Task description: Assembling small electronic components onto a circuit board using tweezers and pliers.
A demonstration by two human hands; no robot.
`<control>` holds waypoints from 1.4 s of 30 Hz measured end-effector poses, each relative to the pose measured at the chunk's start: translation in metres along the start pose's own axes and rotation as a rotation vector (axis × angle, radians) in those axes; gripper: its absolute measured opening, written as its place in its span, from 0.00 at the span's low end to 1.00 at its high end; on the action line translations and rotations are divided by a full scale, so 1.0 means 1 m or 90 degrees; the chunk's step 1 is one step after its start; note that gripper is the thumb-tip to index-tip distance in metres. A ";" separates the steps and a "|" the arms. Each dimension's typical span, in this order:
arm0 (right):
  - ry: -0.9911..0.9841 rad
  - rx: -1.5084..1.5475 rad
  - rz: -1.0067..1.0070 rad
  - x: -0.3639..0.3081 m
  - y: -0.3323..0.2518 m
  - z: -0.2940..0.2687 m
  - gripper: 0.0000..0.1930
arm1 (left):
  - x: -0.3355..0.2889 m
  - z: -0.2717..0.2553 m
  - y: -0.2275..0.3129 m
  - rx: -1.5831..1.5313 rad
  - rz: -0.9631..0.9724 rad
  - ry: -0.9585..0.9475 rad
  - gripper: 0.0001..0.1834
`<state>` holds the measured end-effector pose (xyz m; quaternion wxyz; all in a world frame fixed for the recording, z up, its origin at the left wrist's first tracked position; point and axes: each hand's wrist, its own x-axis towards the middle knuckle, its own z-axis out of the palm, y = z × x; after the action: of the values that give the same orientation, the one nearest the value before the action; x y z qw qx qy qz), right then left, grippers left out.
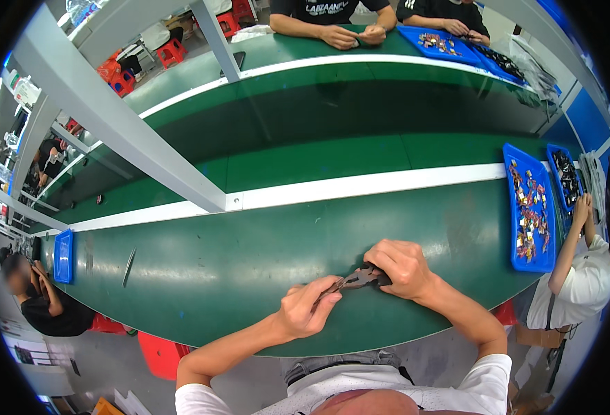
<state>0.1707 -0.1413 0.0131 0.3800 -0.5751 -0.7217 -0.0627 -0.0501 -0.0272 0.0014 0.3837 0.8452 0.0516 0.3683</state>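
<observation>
Dark piece (360, 278), held aslant over the counter (242, 277)
The left hand (307, 304) pinches its lower-left end, thumb against fingers — its long axis climbs rightward — and the right hand (403, 268) curls closed around the upper-right end.

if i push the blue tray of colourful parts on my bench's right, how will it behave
The blue tray looks broad and shallow, so it would probably slide rather than tip. Its small colourful parts seem loosely scattered, so they may shift if jolted.
</observation>
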 end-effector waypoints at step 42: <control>0.253 0.225 0.462 -0.005 0.022 0.013 0.08 | 0.026 -0.014 -0.025 0.229 0.017 0.084 0.07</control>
<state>0.1837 -0.1313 -0.0067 0.6009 -0.6941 -0.3862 0.0894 -0.0360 0.0081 0.0053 0.2174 0.8746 0.1303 0.4132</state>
